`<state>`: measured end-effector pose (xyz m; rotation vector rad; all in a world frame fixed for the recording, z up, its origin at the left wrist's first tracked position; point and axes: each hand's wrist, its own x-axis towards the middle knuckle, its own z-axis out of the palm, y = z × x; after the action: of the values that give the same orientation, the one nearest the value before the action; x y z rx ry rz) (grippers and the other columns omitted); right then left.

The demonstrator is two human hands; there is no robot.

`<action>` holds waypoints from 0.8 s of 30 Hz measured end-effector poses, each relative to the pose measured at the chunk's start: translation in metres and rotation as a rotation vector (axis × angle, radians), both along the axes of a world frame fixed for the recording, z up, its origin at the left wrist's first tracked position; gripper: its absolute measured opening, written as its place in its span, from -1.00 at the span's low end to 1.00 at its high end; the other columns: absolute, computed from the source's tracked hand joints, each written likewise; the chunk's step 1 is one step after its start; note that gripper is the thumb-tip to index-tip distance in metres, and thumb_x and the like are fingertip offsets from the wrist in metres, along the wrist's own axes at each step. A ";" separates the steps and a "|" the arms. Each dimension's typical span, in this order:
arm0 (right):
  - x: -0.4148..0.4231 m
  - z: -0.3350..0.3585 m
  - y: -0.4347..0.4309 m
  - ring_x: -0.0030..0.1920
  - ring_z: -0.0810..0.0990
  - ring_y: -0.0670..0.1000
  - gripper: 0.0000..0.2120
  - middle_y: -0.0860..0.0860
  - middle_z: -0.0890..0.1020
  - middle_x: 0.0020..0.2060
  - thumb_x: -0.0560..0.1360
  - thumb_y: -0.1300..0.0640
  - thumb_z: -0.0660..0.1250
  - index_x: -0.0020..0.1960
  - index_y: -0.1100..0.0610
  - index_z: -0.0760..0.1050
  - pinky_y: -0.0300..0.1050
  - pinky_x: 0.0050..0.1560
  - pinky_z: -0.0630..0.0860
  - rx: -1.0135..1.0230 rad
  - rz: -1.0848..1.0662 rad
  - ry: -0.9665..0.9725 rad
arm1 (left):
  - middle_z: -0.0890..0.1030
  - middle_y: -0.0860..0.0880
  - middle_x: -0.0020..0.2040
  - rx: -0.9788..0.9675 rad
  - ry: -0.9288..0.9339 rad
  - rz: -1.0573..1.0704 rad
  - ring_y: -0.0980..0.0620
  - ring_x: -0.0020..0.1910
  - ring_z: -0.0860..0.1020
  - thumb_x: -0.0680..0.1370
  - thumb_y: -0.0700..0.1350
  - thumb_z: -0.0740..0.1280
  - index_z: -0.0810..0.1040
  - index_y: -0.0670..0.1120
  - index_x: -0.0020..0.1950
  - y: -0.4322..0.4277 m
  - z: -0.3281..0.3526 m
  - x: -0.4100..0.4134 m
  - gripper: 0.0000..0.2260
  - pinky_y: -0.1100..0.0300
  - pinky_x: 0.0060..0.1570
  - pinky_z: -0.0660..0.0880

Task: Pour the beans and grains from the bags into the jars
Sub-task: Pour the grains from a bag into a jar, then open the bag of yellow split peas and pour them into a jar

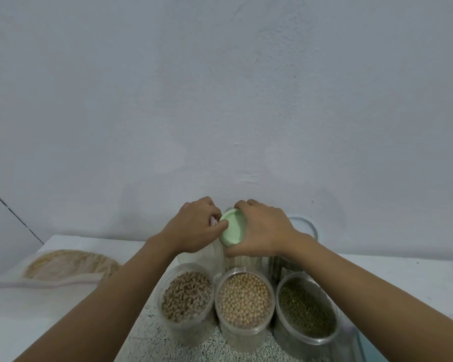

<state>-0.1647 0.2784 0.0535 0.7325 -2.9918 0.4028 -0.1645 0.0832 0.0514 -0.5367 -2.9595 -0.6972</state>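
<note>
A person's right hand [262,228] clasps a pale green round plastic lid [232,229], tilted over a clear plastic back-row jar [242,259] that the hands largely hide. The left hand [196,226], fingers curled, rests its thumb on the lid's rim; its grip cannot be told, and a pink sliver [213,220] beside its fingers is unreadable. Nearer, open jars hold brown beans [186,293], pale round beans [243,299] and dark green beans [307,307].
</note>
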 end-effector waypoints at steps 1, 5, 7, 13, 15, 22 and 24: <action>0.001 0.000 0.000 -0.05 0.51 0.00 -0.18 -0.07 0.50 0.04 0.24 -0.43 0.42 0.34 0.00 0.35 -0.08 -0.15 0.41 0.023 0.006 0.003 | 0.57 0.03 -0.03 0.090 -0.011 0.040 0.12 -0.06 0.54 0.49 0.14 0.22 0.67 -0.07 -0.07 -0.001 0.002 -0.002 -0.65 0.10 0.04 0.46; 0.003 0.004 0.003 0.07 0.54 0.04 -0.12 -0.04 0.54 0.14 0.32 -0.53 0.32 0.43 0.02 0.37 -0.04 0.00 0.46 0.023 0.020 0.045 | 0.67 0.06 -0.03 0.549 -0.070 0.193 0.09 0.06 0.60 0.53 -0.01 0.24 0.68 0.01 -0.08 -0.015 0.024 -0.004 -0.79 0.14 0.10 0.48; 0.004 0.007 0.001 0.20 0.53 0.06 -0.06 -0.03 0.53 0.25 0.32 -0.60 0.23 0.47 0.01 0.37 0.03 0.17 0.46 0.001 0.033 0.093 | 0.68 0.07 -0.01 0.593 -0.028 0.274 0.13 0.06 0.60 0.61 -0.12 0.26 0.68 0.00 -0.05 -0.029 0.032 0.001 -0.80 0.20 0.08 0.46; 0.015 0.014 -0.047 0.28 0.49 0.11 -0.07 0.03 0.51 0.29 0.36 -0.58 0.22 0.51 0.01 0.27 0.15 0.28 0.37 0.061 0.154 0.106 | 0.63 0.03 0.03 0.451 -0.321 0.376 -0.01 0.05 0.57 0.72 0.01 0.16 0.61 -0.03 0.09 -0.054 0.009 0.037 -0.75 0.14 -0.04 0.46; 0.018 0.012 -0.065 0.21 0.53 0.12 -0.13 0.04 0.54 0.22 0.37 -0.53 0.29 0.47 0.00 0.30 0.14 0.25 0.39 0.109 0.166 0.092 | 0.64 0.04 0.11 0.559 -0.419 0.374 0.02 0.11 0.59 0.73 0.11 0.09 0.58 0.00 0.20 -0.056 0.001 0.053 -0.68 0.08 0.07 0.49; 0.031 0.022 -0.094 0.15 0.54 0.10 -0.17 0.03 0.48 0.26 0.37 -0.31 0.50 0.49 -0.01 0.29 0.05 0.11 0.52 -0.153 0.183 0.094 | 0.65 -0.06 0.16 0.674 -0.216 0.377 -0.04 0.20 0.59 0.74 0.05 0.11 0.61 -0.03 0.20 -0.079 0.022 0.078 -0.69 0.06 0.13 0.50; 0.039 0.034 -0.102 0.24 0.51 0.08 -0.14 0.02 0.46 0.33 0.37 -0.28 0.53 0.52 0.00 0.28 0.03 0.18 0.50 -0.289 0.185 0.100 | 0.66 0.06 0.12 0.691 -0.090 0.350 0.12 0.14 0.58 0.73 0.06 0.12 0.61 0.07 0.15 -0.086 0.038 0.088 -0.73 0.14 0.06 0.48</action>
<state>-0.1256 0.1766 0.0876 0.9665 -2.6999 0.7629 -0.0764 -0.0032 0.0891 0.0654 -2.5153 -1.5986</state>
